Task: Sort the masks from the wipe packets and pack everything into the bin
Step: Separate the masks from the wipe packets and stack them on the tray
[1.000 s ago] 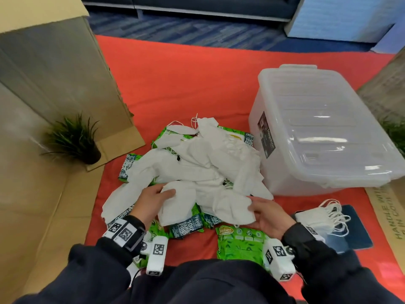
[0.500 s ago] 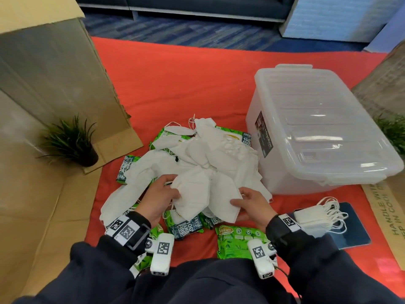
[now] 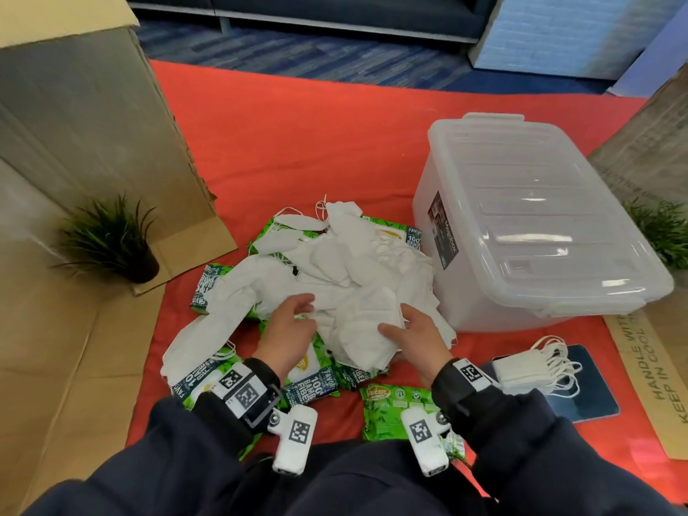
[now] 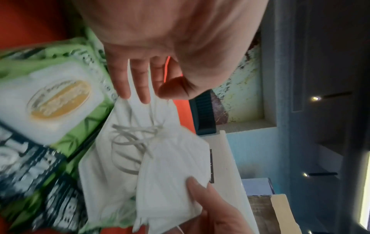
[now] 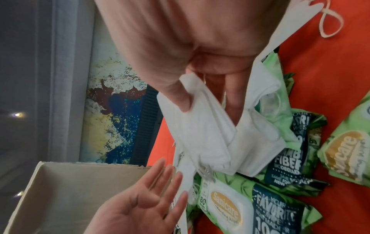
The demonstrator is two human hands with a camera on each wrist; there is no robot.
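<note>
A heap of white masks (image 3: 335,270) lies on green wipe packets (image 3: 311,385) in the middle of the red cloth. My right hand (image 3: 396,322) pinches a folded bunch of masks (image 5: 202,134) between thumb and fingers at the heap's near right edge. My left hand (image 3: 303,309) is open just left of that bunch, its straight fingers (image 4: 140,85) touching the ear loops of the masks (image 4: 160,158). The clear bin (image 3: 521,225) stands to the right with its lid on.
A neat stack of masks (image 3: 521,370) sits on a dark blue pad (image 3: 588,396) at the near right. One loose wipe packet (image 3: 394,407) lies by my right wrist. A small potted plant (image 3: 111,243) and cardboard walls (image 3: 85,135) stand on the left.
My left hand has let go of the mask it gripped and opened, moving a little away. My right hand has drawn the masks together into one bunch.
</note>
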